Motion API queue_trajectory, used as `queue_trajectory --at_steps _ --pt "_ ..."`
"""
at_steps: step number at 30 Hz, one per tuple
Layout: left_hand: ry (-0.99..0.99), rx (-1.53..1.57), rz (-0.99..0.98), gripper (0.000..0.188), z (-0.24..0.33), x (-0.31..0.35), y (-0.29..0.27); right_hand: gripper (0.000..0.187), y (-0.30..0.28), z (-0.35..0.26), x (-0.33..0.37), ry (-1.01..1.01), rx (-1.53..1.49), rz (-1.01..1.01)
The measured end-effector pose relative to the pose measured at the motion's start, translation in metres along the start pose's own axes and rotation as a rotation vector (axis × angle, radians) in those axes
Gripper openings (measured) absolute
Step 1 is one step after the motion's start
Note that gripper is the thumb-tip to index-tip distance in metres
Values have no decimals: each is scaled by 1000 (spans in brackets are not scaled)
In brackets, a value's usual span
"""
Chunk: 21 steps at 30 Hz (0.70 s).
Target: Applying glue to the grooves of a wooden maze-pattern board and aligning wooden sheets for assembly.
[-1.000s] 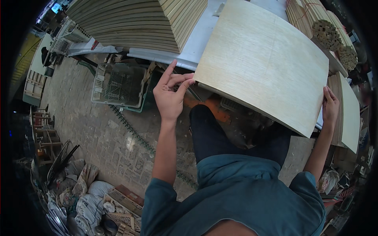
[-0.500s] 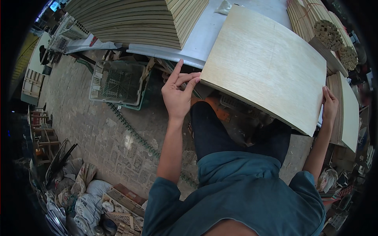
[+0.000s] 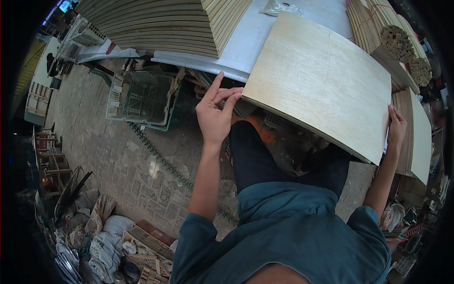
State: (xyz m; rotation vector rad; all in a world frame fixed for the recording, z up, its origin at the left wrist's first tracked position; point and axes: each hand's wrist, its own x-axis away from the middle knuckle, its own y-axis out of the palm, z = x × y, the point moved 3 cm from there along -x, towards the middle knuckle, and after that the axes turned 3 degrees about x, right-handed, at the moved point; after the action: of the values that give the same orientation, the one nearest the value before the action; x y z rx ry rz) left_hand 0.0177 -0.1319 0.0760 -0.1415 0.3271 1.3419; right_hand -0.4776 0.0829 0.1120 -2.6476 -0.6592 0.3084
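Fingers of the left hand (image 3: 213, 118) pinch the left corner of a wooden board (image 3: 321, 85), one pointing away; those of the right hand (image 3: 398, 127) touch its right edge, whether gripping I cannot tell. The board juts past the white table (image 3: 238, 53), between stacked panels (image 3: 165, 28) and bundled sticks (image 3: 396, 43).

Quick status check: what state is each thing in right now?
Wooden board: plain face up, overhanging the table's front edge.
Left hand: thumb and finger at board's left corner, index finger extended.
Right hand: fingers at board's right edge.
Panels: stacked.
Wood strips: bundled, tied.
Grey crate: open-topped, in or on a green crate.
Coiled hose: stretched along floor.
Plastic bag: lying on table.
Sacks: heaped.
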Motion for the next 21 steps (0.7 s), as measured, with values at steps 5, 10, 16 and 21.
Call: queue_trajectory --at_steps 5,10,16,21 --pt "-14 13 8 57 2 0 1 35 -3 5 -6 0 -59 -25" --pt "35 62 30 56 22 -1 5 45 -25 -5 -7 32 170 -17" --pt "71 237 52 50 37 -1 5 44 -42 -12 -4 29 8 -27" --pt "264 -254 -36 28 6 9 -9 43 -35 -26 3 84 -155 13"
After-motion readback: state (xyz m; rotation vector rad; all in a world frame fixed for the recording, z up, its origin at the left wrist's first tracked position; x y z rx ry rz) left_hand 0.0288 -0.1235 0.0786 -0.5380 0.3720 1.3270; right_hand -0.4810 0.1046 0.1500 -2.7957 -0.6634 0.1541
